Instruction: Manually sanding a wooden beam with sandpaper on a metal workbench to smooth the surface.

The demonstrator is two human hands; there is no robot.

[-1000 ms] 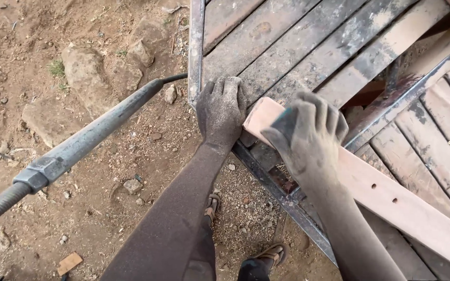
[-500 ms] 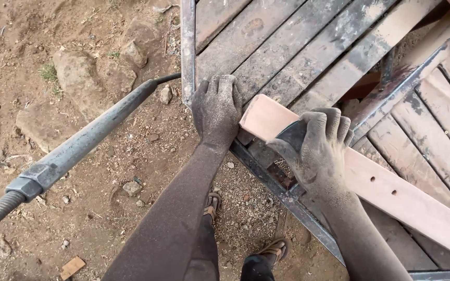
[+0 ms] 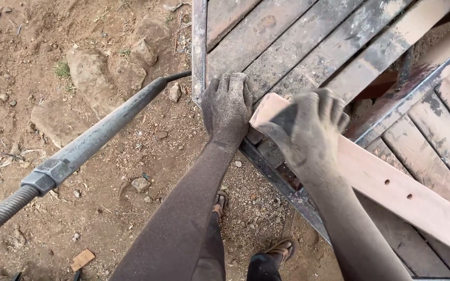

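Both dusty arms reach up from the bottom edge to mid-frame. The left hand lies flat, palm down, fingers together. Right of centre, the right hand is blurred, fingers curled.

Both hands bare, left hand and right hand coated in gritty dust up the forearms, no sleeves visible. Right hand motion-blurred. Dark trousers below. Open sandals with brown straps on both feet, toes showing, also dusty.
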